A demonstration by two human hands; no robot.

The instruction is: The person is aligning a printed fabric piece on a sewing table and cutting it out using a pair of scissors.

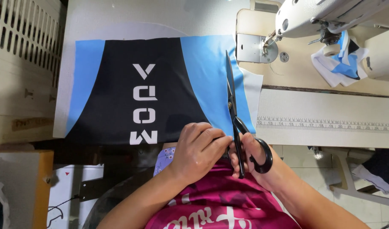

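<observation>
at table edge, right hand (245, 148) grips scissors (232, 106); left hand (198, 146) pins fabric (131, 85).

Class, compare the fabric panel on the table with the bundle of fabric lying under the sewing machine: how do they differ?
The fabric panel lies spread flat; the fabric bundle is crumpled. The panel is far larger. The left hand presses the panel's near edge while the right hand holds black scissors over it; nothing touches the bundle. Both show blue and black.
</observation>
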